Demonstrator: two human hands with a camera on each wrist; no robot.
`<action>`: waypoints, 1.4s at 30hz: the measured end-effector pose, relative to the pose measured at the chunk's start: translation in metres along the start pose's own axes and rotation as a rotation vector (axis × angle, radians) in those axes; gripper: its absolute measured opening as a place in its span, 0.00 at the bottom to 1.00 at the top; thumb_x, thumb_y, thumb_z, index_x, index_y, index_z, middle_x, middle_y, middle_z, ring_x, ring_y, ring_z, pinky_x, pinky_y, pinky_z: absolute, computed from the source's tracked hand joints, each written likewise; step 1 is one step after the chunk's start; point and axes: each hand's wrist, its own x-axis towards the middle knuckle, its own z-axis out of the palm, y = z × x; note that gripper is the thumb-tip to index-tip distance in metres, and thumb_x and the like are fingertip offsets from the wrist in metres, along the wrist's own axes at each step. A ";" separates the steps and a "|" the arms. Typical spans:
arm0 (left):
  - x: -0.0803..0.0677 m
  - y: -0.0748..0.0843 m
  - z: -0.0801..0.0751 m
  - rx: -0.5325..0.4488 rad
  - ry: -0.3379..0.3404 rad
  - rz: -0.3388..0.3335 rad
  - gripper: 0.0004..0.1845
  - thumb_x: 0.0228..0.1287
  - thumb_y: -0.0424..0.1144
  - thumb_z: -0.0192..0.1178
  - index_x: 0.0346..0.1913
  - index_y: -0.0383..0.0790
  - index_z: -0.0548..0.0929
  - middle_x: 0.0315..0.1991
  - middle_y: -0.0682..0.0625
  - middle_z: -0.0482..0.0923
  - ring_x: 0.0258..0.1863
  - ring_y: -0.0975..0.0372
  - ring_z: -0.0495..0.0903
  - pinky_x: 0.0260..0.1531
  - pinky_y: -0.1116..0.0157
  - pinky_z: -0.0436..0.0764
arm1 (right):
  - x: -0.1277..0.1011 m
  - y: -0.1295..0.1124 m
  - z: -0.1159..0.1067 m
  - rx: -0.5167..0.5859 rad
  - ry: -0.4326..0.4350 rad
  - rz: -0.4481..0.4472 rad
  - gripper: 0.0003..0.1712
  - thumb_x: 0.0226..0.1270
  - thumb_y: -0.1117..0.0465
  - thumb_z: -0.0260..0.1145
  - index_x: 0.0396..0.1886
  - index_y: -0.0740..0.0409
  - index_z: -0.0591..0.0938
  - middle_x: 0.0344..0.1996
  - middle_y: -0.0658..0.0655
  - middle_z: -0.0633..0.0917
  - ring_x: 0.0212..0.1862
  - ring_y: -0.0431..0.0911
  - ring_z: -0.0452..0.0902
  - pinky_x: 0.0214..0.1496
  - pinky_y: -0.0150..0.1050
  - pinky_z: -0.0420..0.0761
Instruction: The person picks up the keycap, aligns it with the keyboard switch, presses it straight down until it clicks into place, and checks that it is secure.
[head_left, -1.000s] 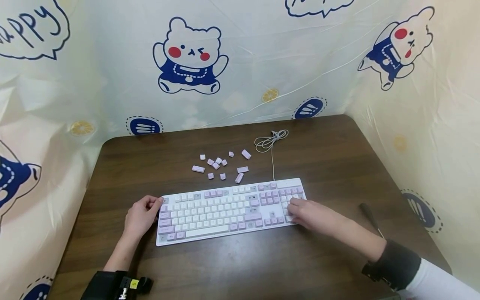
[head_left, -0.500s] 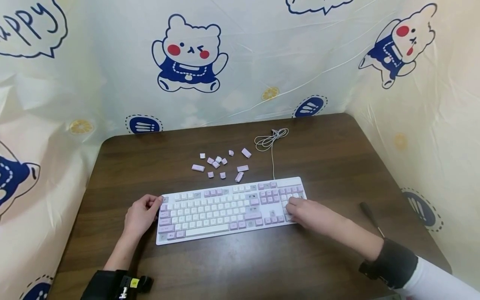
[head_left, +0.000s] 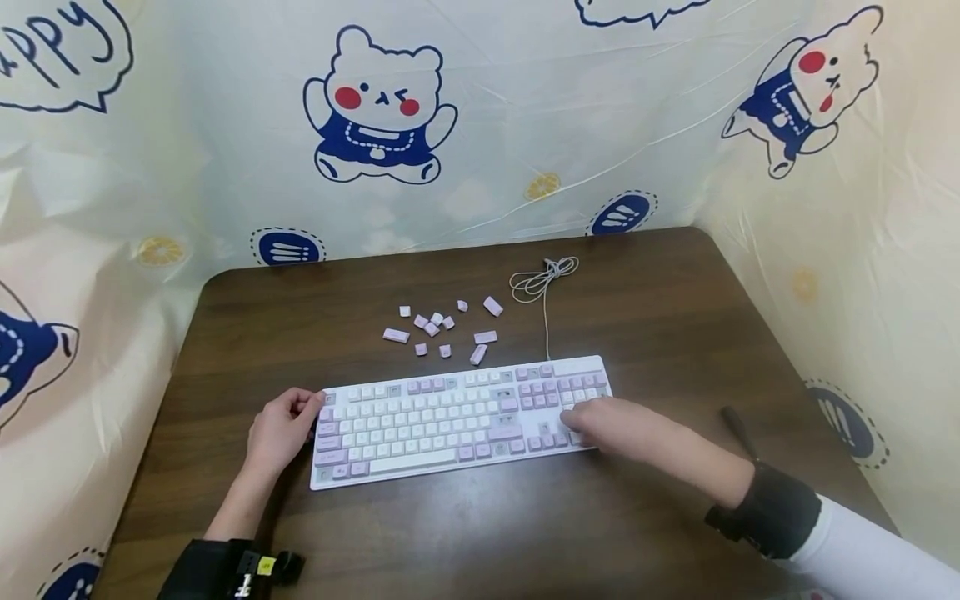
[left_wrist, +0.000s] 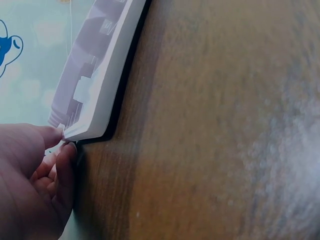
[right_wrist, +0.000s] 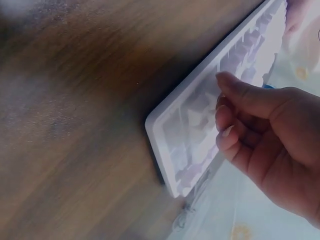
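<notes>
Both hands are at the keyboard [head_left: 461,421], which lies across the near middle of the brown surface [head_left: 652,308], its long side toward the near edge. At its left end, the left hand [head_left: 281,429] pinches the far left corner between thumb and curled fingers [left_wrist: 64,160]; the wrist view shows the fingertips on the white corner edge. Beyond the keyboard, toward the far edge, a scatter of loose keys [head_left: 442,329] lies in a small cluster, and just right of them the keyboard's cable [head_left: 542,279] sits coiled. At the right end, the right hand [head_left: 622,425] rests over the number keys, fingers curled loosely with the thumb [right_wrist: 245,92] laid forward; whether it pinches a key cannot be told. Near the right edge lies a dark thin tool [head_left: 737,425].
</notes>
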 end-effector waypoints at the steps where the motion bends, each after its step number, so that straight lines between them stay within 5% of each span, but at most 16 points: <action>1: 0.000 0.000 0.000 -0.002 -0.004 0.002 0.27 0.81 0.57 0.51 0.54 0.32 0.80 0.35 0.45 0.77 0.31 0.56 0.78 0.32 0.60 0.73 | 0.000 -0.001 0.000 -0.011 -0.009 0.009 0.10 0.65 0.73 0.70 0.35 0.56 0.80 0.20 0.46 0.71 0.24 0.39 0.65 0.28 0.30 0.69; 16: 0.000 -0.001 -0.001 0.006 0.002 0.014 0.26 0.80 0.56 0.52 0.53 0.32 0.80 0.33 0.45 0.77 0.30 0.56 0.78 0.31 0.60 0.73 | 0.001 -0.007 0.001 -0.098 -0.014 0.043 0.10 0.63 0.72 0.74 0.40 0.59 0.83 0.23 0.49 0.76 0.25 0.42 0.68 0.29 0.31 0.71; 27: -0.002 -0.001 -0.002 0.008 0.007 0.024 0.26 0.80 0.56 0.53 0.52 0.32 0.81 0.33 0.46 0.77 0.29 0.57 0.78 0.31 0.61 0.74 | -0.003 -0.013 0.013 -0.196 0.088 0.024 0.11 0.62 0.75 0.72 0.35 0.59 0.80 0.24 0.53 0.79 0.25 0.44 0.71 0.28 0.35 0.74; 42: -0.003 0.001 -0.004 0.022 0.001 0.025 0.28 0.81 0.57 0.51 0.53 0.31 0.81 0.32 0.46 0.77 0.29 0.57 0.78 0.32 0.60 0.71 | -0.004 -0.013 0.000 -0.183 -0.013 0.034 0.09 0.65 0.69 0.74 0.40 0.58 0.83 0.25 0.51 0.80 0.26 0.41 0.70 0.29 0.31 0.74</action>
